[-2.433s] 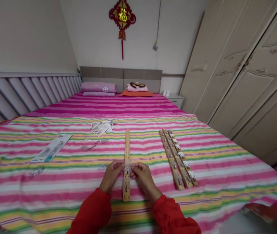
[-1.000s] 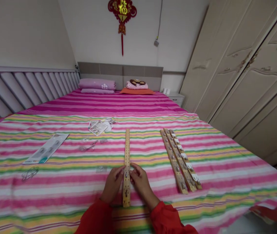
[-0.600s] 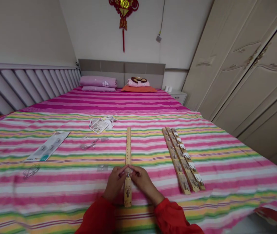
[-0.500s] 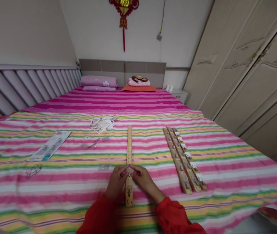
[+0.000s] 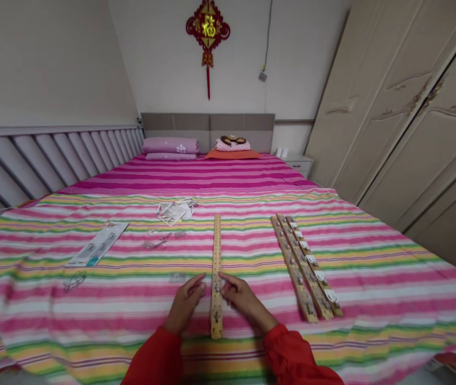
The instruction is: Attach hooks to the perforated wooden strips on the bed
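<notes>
A narrow wooden strip (image 5: pixel 216 251) with rows of small holes lies lengthwise in front of me on the striped sheet. Two small metal fittings sit on its near part, one fitting (image 5: pixel 217 287) between my hands and another fitting (image 5: pixel 216 315) closer to me. My left hand (image 5: pixel 185 302) is just left of the strip, fingers apart and holding nothing. On the other side, my right hand (image 5: pixel 246 300) has its index finger stretched to the strip's edge beside the upper fitting; its other fingers are curled. A small clear packet (image 5: pixel 177 277) lies beyond my left hand.
To the right lie wooden strips (image 5: pixel 302 267) bearing metal and white fittings. At the left are a flat package (image 5: pixel 99 245), a wire-like bundle (image 5: pixel 74 280), a metal tool (image 5: pixel 159 242) and a pile of wrappers (image 5: pixel 176 211). Pillows (image 5: pixel 171 145) rest at the headboard.
Both hands were pinched together over the upper fitting. They have since parted, the left moving off to the left, and the fitting stays on the strip. The view has tilted up slightly.
</notes>
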The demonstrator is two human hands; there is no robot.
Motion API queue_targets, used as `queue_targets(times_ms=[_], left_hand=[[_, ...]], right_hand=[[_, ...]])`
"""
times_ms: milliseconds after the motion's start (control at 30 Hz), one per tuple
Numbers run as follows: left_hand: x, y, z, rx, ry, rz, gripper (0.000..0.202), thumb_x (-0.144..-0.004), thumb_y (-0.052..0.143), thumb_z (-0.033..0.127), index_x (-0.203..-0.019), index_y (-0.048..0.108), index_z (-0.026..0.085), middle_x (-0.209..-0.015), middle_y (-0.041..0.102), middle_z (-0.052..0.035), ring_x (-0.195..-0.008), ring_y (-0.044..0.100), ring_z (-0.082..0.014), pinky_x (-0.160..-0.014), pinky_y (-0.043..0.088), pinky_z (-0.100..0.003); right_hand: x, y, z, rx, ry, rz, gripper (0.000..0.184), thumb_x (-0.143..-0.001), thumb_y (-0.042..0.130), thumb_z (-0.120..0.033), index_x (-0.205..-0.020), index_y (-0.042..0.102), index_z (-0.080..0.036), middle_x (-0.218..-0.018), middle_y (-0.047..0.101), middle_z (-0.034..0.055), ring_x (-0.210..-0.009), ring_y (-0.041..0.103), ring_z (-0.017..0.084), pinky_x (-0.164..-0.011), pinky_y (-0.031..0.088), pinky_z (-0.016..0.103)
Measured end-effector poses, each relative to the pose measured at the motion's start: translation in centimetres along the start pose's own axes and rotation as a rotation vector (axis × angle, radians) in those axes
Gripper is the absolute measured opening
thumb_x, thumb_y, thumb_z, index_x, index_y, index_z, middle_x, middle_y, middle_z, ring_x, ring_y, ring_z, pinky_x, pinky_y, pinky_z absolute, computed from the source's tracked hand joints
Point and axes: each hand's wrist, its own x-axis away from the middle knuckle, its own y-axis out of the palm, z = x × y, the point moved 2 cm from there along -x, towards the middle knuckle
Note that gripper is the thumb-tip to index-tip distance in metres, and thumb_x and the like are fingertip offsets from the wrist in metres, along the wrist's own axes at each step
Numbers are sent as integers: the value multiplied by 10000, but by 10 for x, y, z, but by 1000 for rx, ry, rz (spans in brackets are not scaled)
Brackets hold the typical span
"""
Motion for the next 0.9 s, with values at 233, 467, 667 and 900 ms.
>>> queue_targets(times_ms=[233, 467, 667, 900], left_hand=[[-3, -57, -5, -588, 377, 400, 447, -718, 612, 338, -1144, 620, 204, -1201, 586, -115, -1147, 495, -301, -985, 380, -452], [-20, -65, -13, -876, 378, 251, 392, -757, 584, 266, -1146, 629, 235, -1223, 613, -98, -1125, 525, -293, -882, 443, -430], [-24, -65, -21, -909, 418, 219, 310, -800, 551, 279, -1079, 664, 207, -1150, 644, -102, -1072, 562, -259, -860, 465, -400], [-26, -68, -14, -526, 363, 263, 300, -739, 602, 452, -862, 726, 208, -943, 694, -92, -948, 609, -257, -900, 458, -408]], right_hand=[[0, -2, 4, -64, 11, 6, 545, -620, 729, -277, -1148, 636, -179, -567, 539, -84, -365, 454, 55, -345, 328, 175], [0, -3, 6, -76, 1, 3, 522, -634, 728, -284, -1138, 633, -189, -593, 544, -73, -379, 464, 56, -354, 332, 178], [-2, -4, 11, -50, 14, 4, 532, -640, 717, -314, -1149, 625, -190, -616, 538, -69, -387, 441, 47, -379, 345, 191], [-1, -4, 11, -56, 21, 32, 529, -627, 717, -327, -1130, 621, -191, -626, 547, -63, -395, 451, 60, -374, 332, 201]])
